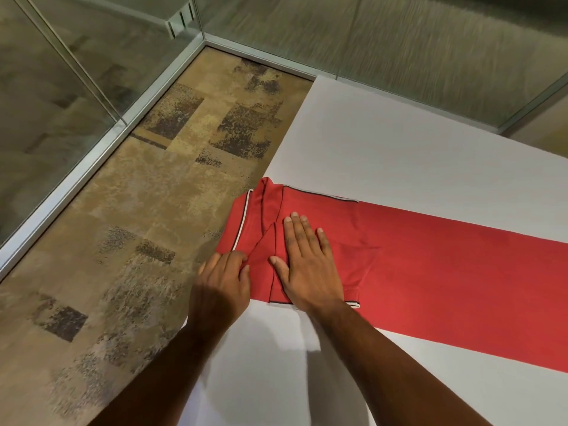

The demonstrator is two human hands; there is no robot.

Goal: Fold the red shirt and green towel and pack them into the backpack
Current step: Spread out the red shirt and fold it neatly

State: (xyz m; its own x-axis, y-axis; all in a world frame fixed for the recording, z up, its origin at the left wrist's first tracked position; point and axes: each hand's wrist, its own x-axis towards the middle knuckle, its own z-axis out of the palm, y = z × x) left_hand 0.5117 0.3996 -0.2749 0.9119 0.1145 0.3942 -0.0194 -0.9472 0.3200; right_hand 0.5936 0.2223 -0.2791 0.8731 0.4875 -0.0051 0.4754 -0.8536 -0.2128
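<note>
The red shirt [430, 265] lies on the white table [399, 149] as a long narrow strip, sleeves folded in, running from the table's left edge out past the right of the frame. Its collar end with white and black trim hangs slightly over the left edge. My right hand [307, 259] presses flat on the shirt near the collar, fingers straight. My left hand [222, 281] is at the collar end by the table edge, its fingers curled and pinching the fabric. No green towel and no backpack are in view.
A patterned brown carpet floor [138, 226] lies left of the table. Glass walls with metal frames [101, 142] stand at the left and behind the table. Bare white tabletop stretches beyond the shirt and in front of it.
</note>
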